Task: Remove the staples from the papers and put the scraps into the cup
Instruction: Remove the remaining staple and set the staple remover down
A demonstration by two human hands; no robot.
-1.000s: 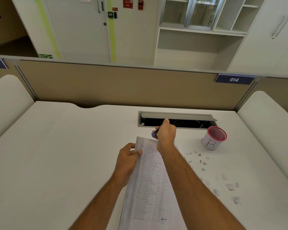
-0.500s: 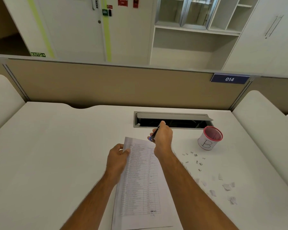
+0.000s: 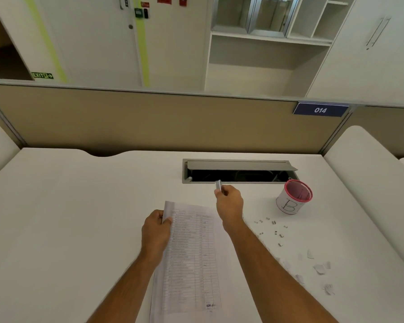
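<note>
A printed stack of papers (image 3: 191,252) lies lengthwise on the white desk (image 3: 68,217). My left hand (image 3: 155,229) pinches its upper left corner, which is lifted slightly. My right hand (image 3: 229,203) is raised beyond the stack's top right corner and grips a small metal staple remover (image 3: 219,184) that sticks up from the fist. A white cup (image 3: 293,198) with a red rim and a hand-drawn "B" stands to the right. Several pulled staples (image 3: 272,229) lie scattered in front of the cup, and torn paper scraps (image 3: 317,268) lie nearer me on the right.
An open grey cable hatch (image 3: 239,171) is set in the desk just beyond my right hand. A beige partition (image 3: 149,122) with a blue "014" plate closes off the far edge. White padded side panels flank the desk left and right.
The stack has slid left and its top corner has lifted in my left hand. My right hand has pulled away from the paper's top edge, up and to the right, with the tool.
</note>
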